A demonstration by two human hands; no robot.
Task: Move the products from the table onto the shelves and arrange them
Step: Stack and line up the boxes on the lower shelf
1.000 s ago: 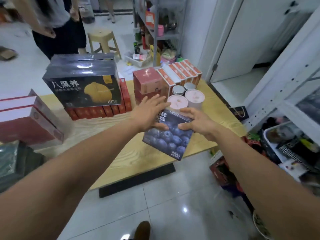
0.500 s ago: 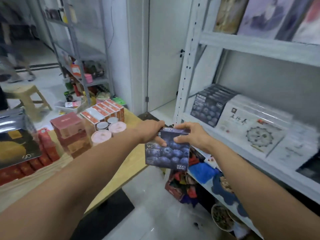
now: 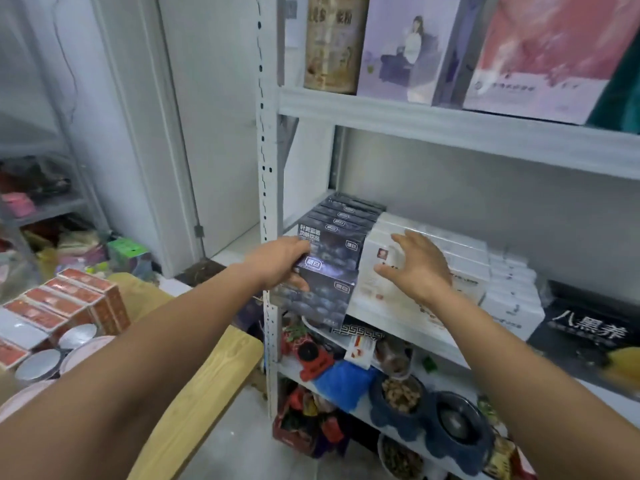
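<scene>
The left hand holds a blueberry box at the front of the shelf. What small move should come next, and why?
Probably push the blueberry box back with the left hand until it meets the row of matching boxes, then let go. It sits at the front edge of the shelf, and the open right hand does not hold it.

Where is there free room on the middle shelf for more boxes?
Front is crowded: blueberry boxes, white boxes and black box sit side by side. Free space is above them, under the upper shelf beam. Off the shelf, the wooden table corner beside the post is bare.
</scene>
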